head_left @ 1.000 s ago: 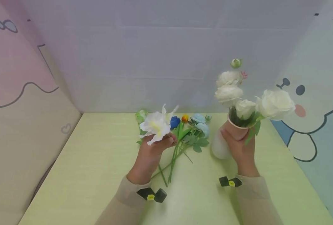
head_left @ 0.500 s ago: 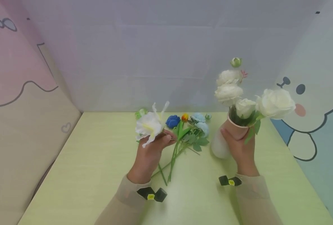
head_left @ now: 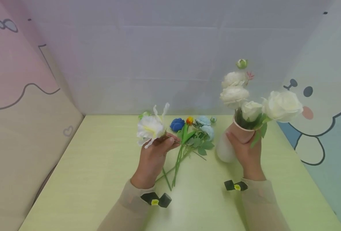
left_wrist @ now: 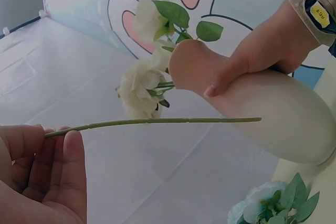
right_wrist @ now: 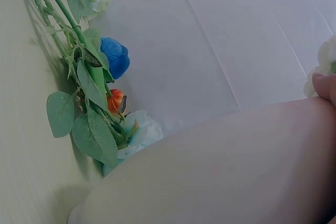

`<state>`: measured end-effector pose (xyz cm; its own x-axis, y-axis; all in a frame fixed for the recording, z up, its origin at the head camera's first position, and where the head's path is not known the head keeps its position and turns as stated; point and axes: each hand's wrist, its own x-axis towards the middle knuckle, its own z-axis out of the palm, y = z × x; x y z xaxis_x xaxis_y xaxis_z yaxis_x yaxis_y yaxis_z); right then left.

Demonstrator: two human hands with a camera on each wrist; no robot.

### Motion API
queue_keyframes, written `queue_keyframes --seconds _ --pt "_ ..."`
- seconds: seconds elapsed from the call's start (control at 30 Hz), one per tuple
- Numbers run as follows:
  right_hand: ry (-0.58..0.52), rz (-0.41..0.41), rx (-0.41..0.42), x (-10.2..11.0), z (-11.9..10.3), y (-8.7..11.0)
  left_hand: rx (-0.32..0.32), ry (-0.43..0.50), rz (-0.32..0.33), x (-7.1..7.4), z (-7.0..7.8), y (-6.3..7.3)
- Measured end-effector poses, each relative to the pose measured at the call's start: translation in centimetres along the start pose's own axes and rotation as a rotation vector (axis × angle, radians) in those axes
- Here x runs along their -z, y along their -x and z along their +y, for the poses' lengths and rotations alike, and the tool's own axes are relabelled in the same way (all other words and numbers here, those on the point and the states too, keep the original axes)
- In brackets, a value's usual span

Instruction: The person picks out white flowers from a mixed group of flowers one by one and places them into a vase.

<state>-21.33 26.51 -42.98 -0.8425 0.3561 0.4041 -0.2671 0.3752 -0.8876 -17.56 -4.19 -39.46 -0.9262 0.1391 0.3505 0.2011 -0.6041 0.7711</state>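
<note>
In the head view, my left hand (head_left: 151,158) pinches a white artificial flower with ruffled petals, probably a lily (head_left: 151,127), just below its bloom. Its bare green stem (left_wrist: 157,121) points right, toward the vase, in the left wrist view. My right hand (head_left: 249,156) grips the narrow neck of a vase (head_left: 226,148), pale pink at the top and white at the belly. The vase is tilted. White roses (head_left: 283,106), rounder white blooms (head_left: 234,95) and green leaves stick out of its mouth. The right wrist view is largely filled by the vase body (right_wrist: 210,177).
Between the hands, several artificial flowers lie crossed on the pale table (head_left: 95,160): a blue one (head_left: 177,124), an orange-yellow bud (head_left: 189,120), light blue blooms (head_left: 207,132) and a greenish-white one (head_left: 144,116). Cartoon-printed panels and a plain back wall (head_left: 147,64) enclose the table.
The white flower in my left hand has shifted left and turned, and its stem end has swung up to the right. My right hand and the vase have stayed in place.
</note>
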Motion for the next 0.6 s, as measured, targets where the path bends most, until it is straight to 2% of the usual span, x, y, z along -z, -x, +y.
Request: queue_keyframes --seconds 0.13,0.4,0.6 --pt "-0.022 -0.005 0.002 0.0 -0.5 0.2 -0.010 0.001 -0.006 -0.1 0.0 -0.1" --pt "-0.014 -0.005 -0.001 0.0 -0.2 0.1 -0.007 -0.012 0.005 -0.2 0.2 0.1" --pt "-0.040 -0.015 -0.002 0.1 -2.2 0.6 0.007 -0.015 0.029 -0.3 0.3 0.1"
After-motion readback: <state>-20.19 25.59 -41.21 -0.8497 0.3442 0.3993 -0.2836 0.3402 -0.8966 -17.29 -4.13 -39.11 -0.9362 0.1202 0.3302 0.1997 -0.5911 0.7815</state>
